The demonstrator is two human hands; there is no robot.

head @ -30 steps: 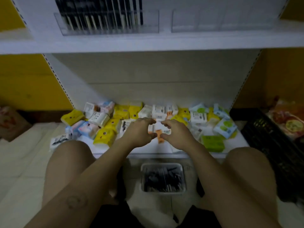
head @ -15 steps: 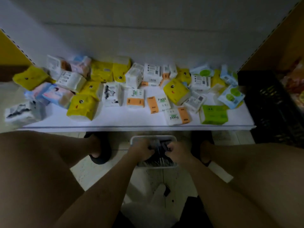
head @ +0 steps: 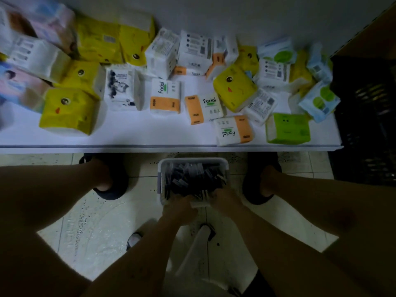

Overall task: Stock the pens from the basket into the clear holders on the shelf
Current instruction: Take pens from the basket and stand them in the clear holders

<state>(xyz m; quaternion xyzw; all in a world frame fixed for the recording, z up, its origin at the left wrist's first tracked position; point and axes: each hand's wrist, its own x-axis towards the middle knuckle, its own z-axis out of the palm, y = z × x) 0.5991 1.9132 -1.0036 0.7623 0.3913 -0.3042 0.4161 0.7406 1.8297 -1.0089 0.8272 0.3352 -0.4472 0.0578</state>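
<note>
Left hand (head: 179, 209) and right hand (head: 228, 199) dip into a white rectangular plastic basket (head: 192, 161) of dark pens (head: 192, 179), grip unclear; beyond them soft tissue packs (head: 165, 97) crowd a white shelf (head: 150, 133).

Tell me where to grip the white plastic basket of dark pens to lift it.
Take the white plastic basket by its left and right rims, from above: it sits level and open-topped on the tiled floor, with both side walls free.

Both arms reach down, left hand (head: 179, 207) close beside right hand (head: 227, 200), grip unclear.
</note>
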